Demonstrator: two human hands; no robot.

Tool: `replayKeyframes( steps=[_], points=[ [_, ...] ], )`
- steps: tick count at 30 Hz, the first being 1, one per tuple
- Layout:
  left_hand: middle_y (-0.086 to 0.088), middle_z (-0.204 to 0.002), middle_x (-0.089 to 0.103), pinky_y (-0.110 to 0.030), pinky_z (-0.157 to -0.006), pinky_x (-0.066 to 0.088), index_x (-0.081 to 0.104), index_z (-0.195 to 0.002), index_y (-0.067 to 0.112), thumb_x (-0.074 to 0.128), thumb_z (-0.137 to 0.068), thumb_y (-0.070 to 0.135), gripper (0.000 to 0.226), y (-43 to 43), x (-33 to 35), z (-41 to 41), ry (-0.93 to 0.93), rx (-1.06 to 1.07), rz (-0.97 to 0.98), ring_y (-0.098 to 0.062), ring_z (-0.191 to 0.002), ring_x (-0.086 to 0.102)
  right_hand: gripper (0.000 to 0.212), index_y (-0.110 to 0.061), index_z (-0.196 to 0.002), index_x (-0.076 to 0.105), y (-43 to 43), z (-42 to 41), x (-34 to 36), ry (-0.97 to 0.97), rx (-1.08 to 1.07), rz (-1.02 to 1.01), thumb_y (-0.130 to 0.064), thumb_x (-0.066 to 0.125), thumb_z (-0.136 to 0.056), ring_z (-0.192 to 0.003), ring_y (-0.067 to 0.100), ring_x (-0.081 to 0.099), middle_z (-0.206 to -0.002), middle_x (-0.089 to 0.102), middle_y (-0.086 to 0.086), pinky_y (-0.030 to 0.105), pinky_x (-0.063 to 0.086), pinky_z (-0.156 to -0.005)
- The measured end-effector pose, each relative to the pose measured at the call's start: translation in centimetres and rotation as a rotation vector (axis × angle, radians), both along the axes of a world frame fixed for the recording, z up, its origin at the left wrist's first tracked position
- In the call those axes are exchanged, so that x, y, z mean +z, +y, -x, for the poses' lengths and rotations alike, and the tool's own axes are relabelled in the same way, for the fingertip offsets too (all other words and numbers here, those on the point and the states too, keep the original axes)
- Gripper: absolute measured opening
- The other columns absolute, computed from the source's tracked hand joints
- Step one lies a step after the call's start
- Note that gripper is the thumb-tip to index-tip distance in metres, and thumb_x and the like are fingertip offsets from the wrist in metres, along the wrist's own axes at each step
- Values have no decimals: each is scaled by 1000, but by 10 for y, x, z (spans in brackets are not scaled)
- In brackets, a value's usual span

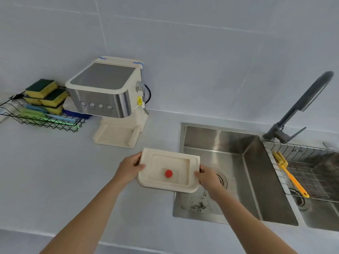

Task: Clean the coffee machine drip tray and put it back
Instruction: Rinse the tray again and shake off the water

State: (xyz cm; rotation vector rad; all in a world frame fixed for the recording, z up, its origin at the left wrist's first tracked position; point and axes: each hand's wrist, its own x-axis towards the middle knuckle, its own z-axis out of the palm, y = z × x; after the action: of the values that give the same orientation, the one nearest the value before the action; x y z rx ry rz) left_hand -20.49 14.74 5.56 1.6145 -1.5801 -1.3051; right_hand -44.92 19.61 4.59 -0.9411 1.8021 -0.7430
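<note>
I hold a cream drip tray [171,163] level above the counter, its right end over the sink's left rim. A red round float [168,173] stands in its recess. My left hand [129,168] grips the tray's left edge and my right hand [208,177] grips its right edge. The cream and steel coffee machine [108,92] stands at the back left. Its base slot [114,135] lies bare in front of it, up and to the left of the tray.
A steel sink [229,162] with dark grounds [199,205] on its floor lies to the right. A grey tap [300,105] rises behind it. A wire rack with a yellow brush [289,176] spans the right basin. A black wire basket [40,121] of sponges sits far left.
</note>
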Motion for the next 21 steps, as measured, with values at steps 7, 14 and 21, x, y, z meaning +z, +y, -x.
replayKeyframes(
  steps=[7,14,21],
  points=[
    [10,-98,66,-38,-94,45,59,-121,18,57,-79,-4,47,33,-20,-48,-72,6,-74,-16,-98,62,25,-7,-98,63,39,-54,-21,-45,-52,-104,3,43,-86,-70,17,52,-76,56,3,21,44,-51],
    [-7,-112,67,-49,-98,44,59,-120,13,58,-77,-7,48,53,-32,-66,-131,73,-131,-28,-106,60,25,16,-104,55,48,-72,-28,-33,-27,-151,7,48,-81,-109,49,52,-87,59,24,64,45,-87],
    [-12,-114,66,-45,-96,44,58,-120,10,54,-78,-6,45,57,-37,-63,-206,89,-188,-30,-106,59,20,7,-98,65,51,-73,-27,-4,14,-144,4,57,-81,-101,42,62,-103,66,29,56,51,-86]
  ],
)
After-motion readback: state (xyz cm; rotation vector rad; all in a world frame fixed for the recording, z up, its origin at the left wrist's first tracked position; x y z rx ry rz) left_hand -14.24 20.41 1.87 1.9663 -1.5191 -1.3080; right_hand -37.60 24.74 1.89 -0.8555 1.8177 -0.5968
